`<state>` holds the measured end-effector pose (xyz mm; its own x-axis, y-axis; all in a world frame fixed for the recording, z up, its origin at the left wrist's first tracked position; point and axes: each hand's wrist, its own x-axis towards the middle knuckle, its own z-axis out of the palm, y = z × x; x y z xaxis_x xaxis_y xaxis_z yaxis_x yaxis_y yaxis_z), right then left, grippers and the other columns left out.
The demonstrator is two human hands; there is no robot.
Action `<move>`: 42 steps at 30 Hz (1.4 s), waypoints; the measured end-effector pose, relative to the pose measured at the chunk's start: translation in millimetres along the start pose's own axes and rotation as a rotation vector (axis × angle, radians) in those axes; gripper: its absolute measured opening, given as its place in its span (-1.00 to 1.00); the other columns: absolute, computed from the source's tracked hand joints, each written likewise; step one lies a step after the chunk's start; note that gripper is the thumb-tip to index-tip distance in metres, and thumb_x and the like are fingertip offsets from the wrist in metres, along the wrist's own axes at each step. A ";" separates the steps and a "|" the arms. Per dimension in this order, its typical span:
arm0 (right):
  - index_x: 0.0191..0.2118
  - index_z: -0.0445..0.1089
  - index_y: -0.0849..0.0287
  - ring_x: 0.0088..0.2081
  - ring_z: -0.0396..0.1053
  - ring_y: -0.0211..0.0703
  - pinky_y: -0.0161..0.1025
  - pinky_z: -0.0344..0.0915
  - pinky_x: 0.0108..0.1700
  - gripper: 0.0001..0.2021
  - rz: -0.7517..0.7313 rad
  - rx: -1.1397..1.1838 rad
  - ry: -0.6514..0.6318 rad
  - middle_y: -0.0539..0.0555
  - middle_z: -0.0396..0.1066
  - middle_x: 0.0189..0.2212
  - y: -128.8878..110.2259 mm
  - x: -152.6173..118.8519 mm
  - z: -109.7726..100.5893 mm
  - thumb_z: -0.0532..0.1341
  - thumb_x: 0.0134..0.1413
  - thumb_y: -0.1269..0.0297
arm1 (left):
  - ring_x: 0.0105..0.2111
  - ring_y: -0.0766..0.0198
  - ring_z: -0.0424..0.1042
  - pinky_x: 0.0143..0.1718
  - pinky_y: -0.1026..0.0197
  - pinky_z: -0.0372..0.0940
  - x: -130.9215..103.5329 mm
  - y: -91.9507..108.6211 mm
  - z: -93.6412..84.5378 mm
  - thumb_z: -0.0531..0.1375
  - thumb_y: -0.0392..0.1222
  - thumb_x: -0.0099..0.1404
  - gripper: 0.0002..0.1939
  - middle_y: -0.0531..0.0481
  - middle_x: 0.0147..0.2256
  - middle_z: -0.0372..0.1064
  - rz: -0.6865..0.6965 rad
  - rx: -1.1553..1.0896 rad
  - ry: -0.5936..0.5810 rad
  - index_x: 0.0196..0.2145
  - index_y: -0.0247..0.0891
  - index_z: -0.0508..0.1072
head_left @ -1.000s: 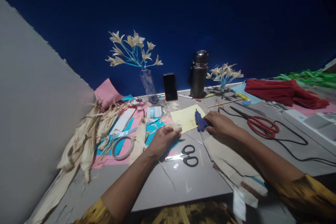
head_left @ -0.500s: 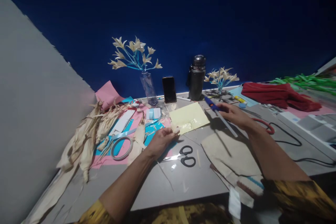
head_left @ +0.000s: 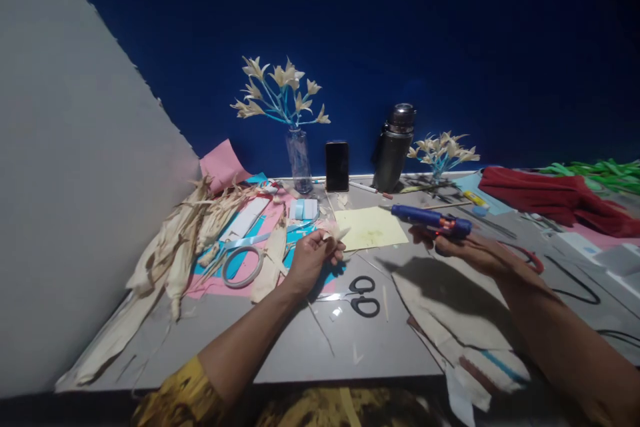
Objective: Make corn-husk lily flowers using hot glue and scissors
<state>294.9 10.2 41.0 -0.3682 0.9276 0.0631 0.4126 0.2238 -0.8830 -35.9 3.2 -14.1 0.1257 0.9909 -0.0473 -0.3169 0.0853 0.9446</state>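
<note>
My left hand is closed, pinching a small pale corn husk piece just left of the yellow paper. Shiny glue smears show on that paper. In my right hand is a blue hot glue gun, held level above the table with its nozzle to the left. A small red light glows on its underside. Scissors with black handles lie below and between my hands. Under my right forearm rests a beige folded cloth.
Dried corn husks and a tape roll lie at left. Husk flowers stand in a clear bottle. Behind are a phone and a dark flask. At right are a red cloth and a black cord.
The glue gun has turned from a downward slant to level, nozzle left. My left hand has lifted the husk piece from the paper's edge. The view has shifted slightly.
</note>
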 end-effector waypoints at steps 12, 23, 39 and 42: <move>-0.27 0.30 0.16 -0.39 0.28 -0.18 -0.30 0.19 -0.35 -0.71 -0.298 -0.328 -0.347 0.06 0.37 -0.36 -53.3 3.3 43.3 0.12 0.26 0.01 | -0.57 0.36 0.36 -0.47 0.31 0.27 -10.5 10.9 10.2 0.37 -0.18 0.14 -0.85 0.01 -0.59 0.44 0.164 0.276 0.102 -0.49 -0.30 0.56; -0.32 0.25 0.15 -0.42 0.22 -0.21 -0.32 0.14 -0.39 -0.68 -0.252 -0.365 -0.365 0.03 0.31 -0.40 -50.7 9.5 49.7 0.06 0.32 -0.01 | -0.57 0.35 0.37 -0.51 0.31 0.27 -14.2 10.6 10.9 0.35 -0.18 0.13 -0.88 0.01 -0.58 0.45 0.122 0.286 0.114 -0.49 -0.27 0.58; -0.32 0.33 0.15 -0.40 0.25 -0.18 -0.27 0.17 -0.35 -0.72 -0.303 -0.409 -0.337 0.05 0.37 -0.39 -47.0 10.3 51.5 0.09 0.30 0.06 | -0.60 0.36 0.33 -0.50 0.30 0.26 -14.6 17.9 14.5 0.38 -0.18 0.10 -0.84 0.03 -0.63 0.42 0.112 0.263 0.095 -0.55 -0.27 0.54; -0.31 0.35 0.16 -0.40 0.26 -0.18 -0.27 0.16 -0.35 -0.70 -0.294 -0.409 -0.341 0.06 0.38 -0.38 -47.6 9.6 53.1 0.08 0.31 0.05 | -0.62 0.36 0.32 -0.53 0.30 0.25 -14.1 18.4 15.1 0.40 -0.17 0.07 -0.84 0.03 -0.64 0.41 0.093 0.227 0.090 -0.54 -0.28 0.55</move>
<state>227.4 -7.4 59.0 -0.7335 0.6766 0.0648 0.5149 0.6154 -0.5968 -29.3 -10.8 8.8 0.0182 0.9995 0.0241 -0.1025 -0.0222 0.9945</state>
